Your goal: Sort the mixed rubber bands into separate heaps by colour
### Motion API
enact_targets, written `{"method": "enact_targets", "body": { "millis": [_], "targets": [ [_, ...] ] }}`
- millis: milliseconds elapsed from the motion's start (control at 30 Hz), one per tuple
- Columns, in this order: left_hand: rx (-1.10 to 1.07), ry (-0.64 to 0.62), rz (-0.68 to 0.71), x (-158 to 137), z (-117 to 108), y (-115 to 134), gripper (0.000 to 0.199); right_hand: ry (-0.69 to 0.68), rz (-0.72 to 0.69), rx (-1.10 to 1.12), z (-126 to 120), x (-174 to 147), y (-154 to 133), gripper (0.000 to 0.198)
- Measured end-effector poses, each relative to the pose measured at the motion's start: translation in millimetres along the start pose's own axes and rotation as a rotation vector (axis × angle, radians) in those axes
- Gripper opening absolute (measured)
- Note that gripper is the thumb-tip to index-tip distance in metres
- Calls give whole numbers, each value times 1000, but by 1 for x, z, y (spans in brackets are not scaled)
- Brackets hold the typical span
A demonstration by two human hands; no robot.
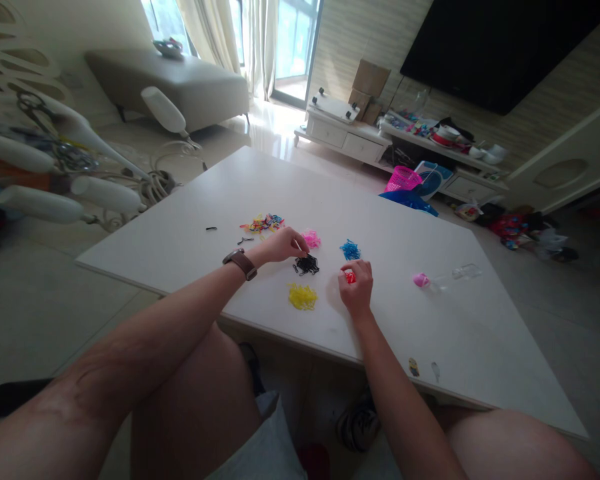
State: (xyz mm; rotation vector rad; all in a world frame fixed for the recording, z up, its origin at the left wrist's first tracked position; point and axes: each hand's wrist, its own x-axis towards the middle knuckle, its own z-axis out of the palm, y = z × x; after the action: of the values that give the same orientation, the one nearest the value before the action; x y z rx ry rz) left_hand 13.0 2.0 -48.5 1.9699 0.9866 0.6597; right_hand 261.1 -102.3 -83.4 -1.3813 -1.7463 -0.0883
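Observation:
On the white table [325, 193] lie small heaps of thin, loop-like pieces sorted by colour. My left hand [283, 245], with a watch on its wrist, reaches to the black heap [307, 265]; its thumb and fingertips are pinched together at the heap's upper edge. What the pinch holds is too small to make out. My right hand [357, 287] is curled over the red heap [349, 277], which shows partly beside the thumb. Around them lie a yellow heap [303, 297], a pink heap [311, 239], a blue heap [351, 250] and a mixed-colour heap [266, 224].
Loose black pieces [245, 240] lie left of the heaps. To the right are a pink object [421, 280] and a clear container [467, 271]. A small yellow figure [413, 367] lies near the front edge. Beyond stand a bench [180, 80] and a TV cabinet [350, 143].

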Motion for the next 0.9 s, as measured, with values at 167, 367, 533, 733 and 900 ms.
{"method": "enact_targets", "body": {
  "millis": [167,367,533,733,900],
  "targets": [
    [-90,-156,-12,-3,0,1,22,12,-15,23,1,0,1,12],
    [-129,-342,-30,-8,9,11,22,11,-22,31,1,1,2,12],
    [-55,-403,24,-9,20,13,18,2,-11,35,1,1,0,12],
    [-62,-431,15,-8,22,14,17,-7,0,27,0,1,0,12],
    [-59,-276,-17,-7,-5,10,19,-7,14,13,0,1,1,12]
  ]
}}
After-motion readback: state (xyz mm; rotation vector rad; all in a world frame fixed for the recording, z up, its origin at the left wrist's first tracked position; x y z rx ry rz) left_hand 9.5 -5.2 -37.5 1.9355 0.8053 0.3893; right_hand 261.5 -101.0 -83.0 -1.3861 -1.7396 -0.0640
